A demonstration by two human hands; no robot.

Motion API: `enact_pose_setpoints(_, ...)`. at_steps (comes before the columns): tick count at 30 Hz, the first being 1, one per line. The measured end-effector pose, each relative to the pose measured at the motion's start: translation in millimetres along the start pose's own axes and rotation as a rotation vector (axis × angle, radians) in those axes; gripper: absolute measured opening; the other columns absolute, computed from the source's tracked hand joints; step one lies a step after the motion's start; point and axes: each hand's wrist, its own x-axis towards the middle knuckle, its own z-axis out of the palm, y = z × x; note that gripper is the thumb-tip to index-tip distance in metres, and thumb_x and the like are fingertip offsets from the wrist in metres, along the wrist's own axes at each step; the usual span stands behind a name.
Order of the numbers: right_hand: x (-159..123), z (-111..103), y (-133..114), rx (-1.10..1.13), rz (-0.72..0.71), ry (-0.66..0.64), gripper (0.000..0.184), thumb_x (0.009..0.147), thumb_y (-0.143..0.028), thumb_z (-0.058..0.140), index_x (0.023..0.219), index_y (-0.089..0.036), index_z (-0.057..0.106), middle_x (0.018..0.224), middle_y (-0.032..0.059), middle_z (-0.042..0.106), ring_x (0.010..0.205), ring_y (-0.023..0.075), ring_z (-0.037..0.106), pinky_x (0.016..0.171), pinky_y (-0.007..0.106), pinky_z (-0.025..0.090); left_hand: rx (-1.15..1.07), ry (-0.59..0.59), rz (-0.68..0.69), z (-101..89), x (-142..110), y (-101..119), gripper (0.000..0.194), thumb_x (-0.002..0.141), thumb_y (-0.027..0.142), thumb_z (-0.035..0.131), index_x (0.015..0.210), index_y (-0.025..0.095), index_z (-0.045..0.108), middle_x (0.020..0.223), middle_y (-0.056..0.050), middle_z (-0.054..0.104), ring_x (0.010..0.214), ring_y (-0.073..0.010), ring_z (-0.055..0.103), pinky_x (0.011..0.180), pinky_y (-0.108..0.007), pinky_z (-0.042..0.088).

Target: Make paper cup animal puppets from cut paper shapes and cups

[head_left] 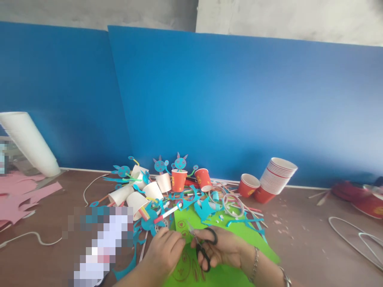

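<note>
My right hand (229, 244) is closed round a pair of scissors (204, 257) with black handles, the blades pointing up and left over a green sheet of paper (254, 236). Red-brown drawings mark the sheet: small circles with hearts, a larger round face (181, 268) and long pointed shapes. Close to the blade tips, my left hand (166, 252) has its fingers curled on the sheet's left part, gripping the paper. Whether the blades are parted is hard to make out. Blue paper scraps (205, 208) lie on the sheet's far edge.
Paper cups with blue cut-out animal heads (180, 163) stand and lie behind the sheet, among straws and a red-and-white marker (167, 213). To the right is a tilted cup stack (277, 177). Pink paper (18, 195) lies at left; a blue panel (239, 111) rises behind.
</note>
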Motion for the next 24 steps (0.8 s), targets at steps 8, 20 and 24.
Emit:
enact_pose_setpoints(8, 15.0, 10.2, 23.1, -0.022, -0.212, 0.107, 0.042, 0.077, -0.055, 0.062, 0.078, -0.012, 0.061, 0.045, -0.0009, 0.061, 0.033, 0.0077, 0.053, 0.025, 0.011, 0.031, 0.043, -0.003, -0.055, 5.4, -5.2, -3.5, 0.024, 0.092, 0.006, 0.037, 0.078, 0.016, 0.055, 0.069, -0.003, 0.057, 0.059, -0.0171, 0.051, 0.057, -0.029, 0.037)
enact_pose_setpoints(20, 18.8, 14.0, 20.4, 0.056, -0.236, 0.115, 0.045, 0.074, -0.056, 0.065, 0.077, -0.011, 0.063, 0.047, -0.0011, 0.060, 0.035, 0.0063, 0.052, 0.028, 0.012, 0.027, 0.034, 0.011, -0.065, 5.0, -6.2, -3.6, 0.023, 0.093, 0.007, 0.038, 0.080, 0.016, 0.055, 0.070, -0.002, 0.058, 0.060, -0.0155, 0.054, 0.058, -0.027, 0.040)
enact_pose_setpoints(24, 16.7, 12.4, 19.7, 0.037, -0.255, 0.134, 0.043, 0.074, -0.055, 0.064, 0.077, -0.012, 0.063, 0.045, -0.0039, 0.056, 0.033, 0.0047, 0.047, 0.027, 0.012, 0.022, 0.023, 0.023, -0.076, 5.2, -5.8, -3.7, 0.023, 0.093, 0.008, 0.038, 0.081, 0.017, 0.055, 0.070, -0.002, 0.058, 0.059, -0.0153, 0.054, 0.058, -0.027, 0.040)
